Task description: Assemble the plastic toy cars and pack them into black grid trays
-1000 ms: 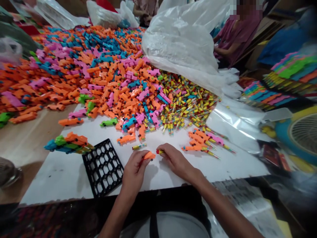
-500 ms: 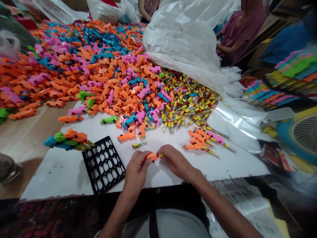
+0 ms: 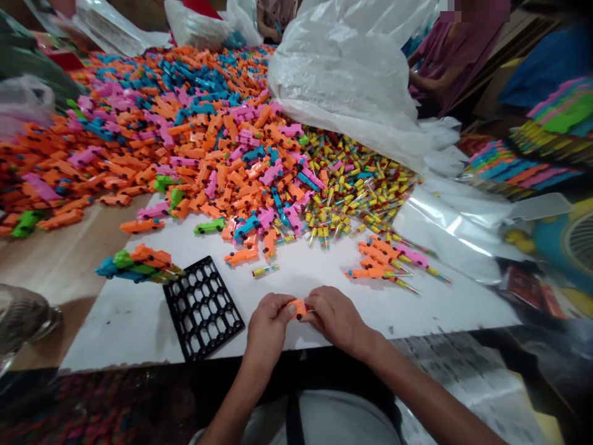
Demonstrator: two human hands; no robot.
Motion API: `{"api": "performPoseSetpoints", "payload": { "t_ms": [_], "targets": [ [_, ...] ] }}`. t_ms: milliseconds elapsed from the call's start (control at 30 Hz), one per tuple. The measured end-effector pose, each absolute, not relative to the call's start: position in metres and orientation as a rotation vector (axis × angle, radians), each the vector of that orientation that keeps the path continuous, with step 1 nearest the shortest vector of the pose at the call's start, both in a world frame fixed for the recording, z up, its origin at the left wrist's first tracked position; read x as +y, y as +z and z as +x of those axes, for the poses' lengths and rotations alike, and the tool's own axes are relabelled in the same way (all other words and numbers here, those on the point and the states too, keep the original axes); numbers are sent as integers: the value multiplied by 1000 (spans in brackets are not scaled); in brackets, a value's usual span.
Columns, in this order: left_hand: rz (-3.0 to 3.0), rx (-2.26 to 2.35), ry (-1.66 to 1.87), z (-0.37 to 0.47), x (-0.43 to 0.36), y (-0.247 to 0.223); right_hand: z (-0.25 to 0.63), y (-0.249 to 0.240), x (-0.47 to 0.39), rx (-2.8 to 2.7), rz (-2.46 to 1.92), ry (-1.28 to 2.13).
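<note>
My left hand [image 3: 267, 324] is closed around an orange toy car [image 3: 299, 308] with black wheels, low over the front of the white board. My right hand [image 3: 340, 318] pinches a small tube at the car's right end; fingers hide most of it. Just beyond my hands lies a loose yellow-labelled tube [image 3: 265, 271]. To the left is a black grid tray [image 3: 227, 289], with several toy cars [image 3: 151, 254] on tubes leaning out from its far left corner. On the right, several orange cars and a pink one [image 3: 414, 255] lie with tubes attached.
A large heap of orange, pink, blue and green toy cars [image 3: 199, 148] spreads across the back. Beside it is a pile of yellow-labelled tubes [image 3: 356, 185] under a plastic bag [image 3: 343, 74]. A glass [image 3: 23, 318] stands far left, a fan [image 3: 579, 241] far right. Two people sit across.
Both hands have come slightly lower and closer to me. My right fingers now press against the car's end and cover the tube, which showed clearly before. The view has shifted slightly.
</note>
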State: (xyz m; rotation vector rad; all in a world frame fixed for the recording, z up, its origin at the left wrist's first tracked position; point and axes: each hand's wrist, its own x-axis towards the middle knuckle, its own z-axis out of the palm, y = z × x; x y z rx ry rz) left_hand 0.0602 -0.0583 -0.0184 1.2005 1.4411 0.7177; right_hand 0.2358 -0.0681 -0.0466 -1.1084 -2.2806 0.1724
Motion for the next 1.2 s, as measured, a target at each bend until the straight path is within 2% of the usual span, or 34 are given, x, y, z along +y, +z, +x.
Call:
{"api": "performPoseSetpoints", "payload": {
  "t_ms": [300, 500, 633, 733, 967, 1200],
  "targets": [
    [1287, 1486, 639, 67, -59, -17, 244, -36, -73, -2390, -1089, 126],
    [1496, 1428, 611, 68, -57, -16, 257, -42, -77, -2275, -1153, 265],
    [1796, 1558, 832, 40, -34, -8, 312, -22, -64, -2228, -1287, 105],
    [2020, 1849, 794, 10, -3, -7, 339, -7, -43, -2112, -1507, -77],
    [2188, 2138, 304, 7, 33, -20, 260, -20, 39, -1845, -2144, 27],
    [2215, 2102, 252, 4, 22, -18, 224, -33, 61, -1923, -2271, 138]
  ]
}}
